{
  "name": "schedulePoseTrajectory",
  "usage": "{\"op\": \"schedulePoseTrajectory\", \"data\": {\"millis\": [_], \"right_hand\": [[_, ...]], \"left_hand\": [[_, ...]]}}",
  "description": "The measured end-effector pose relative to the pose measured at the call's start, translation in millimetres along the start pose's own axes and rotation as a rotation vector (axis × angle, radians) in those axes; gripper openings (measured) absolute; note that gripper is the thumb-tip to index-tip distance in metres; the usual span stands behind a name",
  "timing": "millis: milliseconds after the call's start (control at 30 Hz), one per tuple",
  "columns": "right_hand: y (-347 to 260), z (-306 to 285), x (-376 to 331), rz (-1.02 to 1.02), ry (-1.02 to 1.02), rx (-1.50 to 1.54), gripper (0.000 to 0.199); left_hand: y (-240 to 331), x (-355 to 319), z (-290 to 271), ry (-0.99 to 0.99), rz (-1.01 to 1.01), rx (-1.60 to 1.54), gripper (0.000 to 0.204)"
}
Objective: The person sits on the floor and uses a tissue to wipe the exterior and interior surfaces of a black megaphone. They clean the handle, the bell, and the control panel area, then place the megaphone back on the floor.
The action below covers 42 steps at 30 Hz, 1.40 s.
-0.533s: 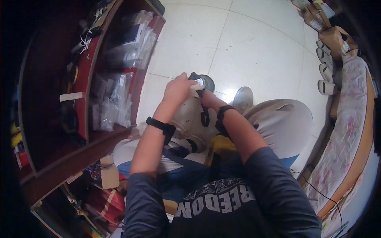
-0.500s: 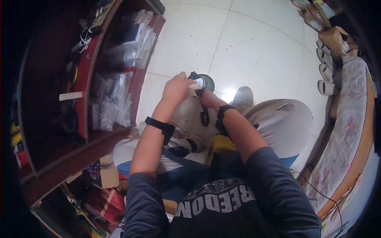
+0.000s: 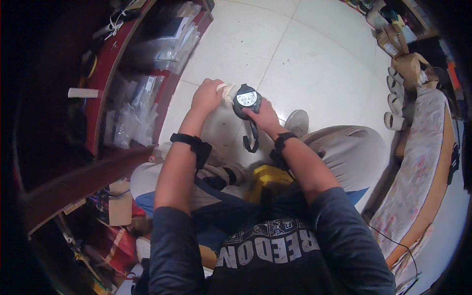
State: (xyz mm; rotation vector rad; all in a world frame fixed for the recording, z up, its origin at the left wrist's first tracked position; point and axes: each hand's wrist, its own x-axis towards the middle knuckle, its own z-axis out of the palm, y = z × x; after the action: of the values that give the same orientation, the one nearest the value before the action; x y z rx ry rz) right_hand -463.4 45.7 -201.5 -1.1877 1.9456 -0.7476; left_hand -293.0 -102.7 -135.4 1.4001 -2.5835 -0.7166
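My right hand (image 3: pixel 265 117) grips a round black device (image 3: pixel 247 100) from its right side, thumb on its lower edge. The device has a white round face with several small circles on it, turned up toward me; its exact kind is unclear. A black strap-like piece (image 3: pixel 251 139) with a curled end hangs below it. Just left of it, my left hand (image 3: pixel 206 96) is closed on a crumpled pale cloth or tissue (image 3: pixel 226 92), apart from the dial face. Both wrists wear black bands.
A dark red shelf unit (image 3: pixel 120 64) with bagged items stands at left. Between my legs sits a yellow object (image 3: pixel 269 179). Pale slippers (image 3: pixel 396 104), cardboard boxes (image 3: pixel 392 40) and a floral-covered mattress (image 3: pixel 418 167) line the right side. Pale tiles (image 3: pixel 314 64) cover the floor.
My left hand has drawn away to the left with the cloth. The device's face has turned up into view, in my right hand.
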Motion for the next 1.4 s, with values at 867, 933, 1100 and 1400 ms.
{"op": "schedulePoseTrajectory", "data": {"millis": [867, 933, 1100, 1400], "right_hand": [[-28.9, -26.0, 10.9, 0.017, 0.273, -0.122, 0.026], [-28.3, -28.3, 10.3, 0.001, 0.261, -0.146, 0.026], [-26.1, -33.3, 9.2, -0.125, 0.272, -0.190, 0.023], [-16.3, -20.5, 16.1, -0.039, 0.287, -0.063, 0.024]], "left_hand": [[-12.5, -21.5, -2.4, 0.005, -0.230, -0.155, 0.035], [-14.2, -21.8, -0.1, 0.002, -0.211, -0.138, 0.035], [-9.5, -20.0, 0.4, 0.014, -0.198, -0.144, 0.034], [8.8, -16.2, -6.1, 0.005, -0.181, -0.181, 0.033]]}}
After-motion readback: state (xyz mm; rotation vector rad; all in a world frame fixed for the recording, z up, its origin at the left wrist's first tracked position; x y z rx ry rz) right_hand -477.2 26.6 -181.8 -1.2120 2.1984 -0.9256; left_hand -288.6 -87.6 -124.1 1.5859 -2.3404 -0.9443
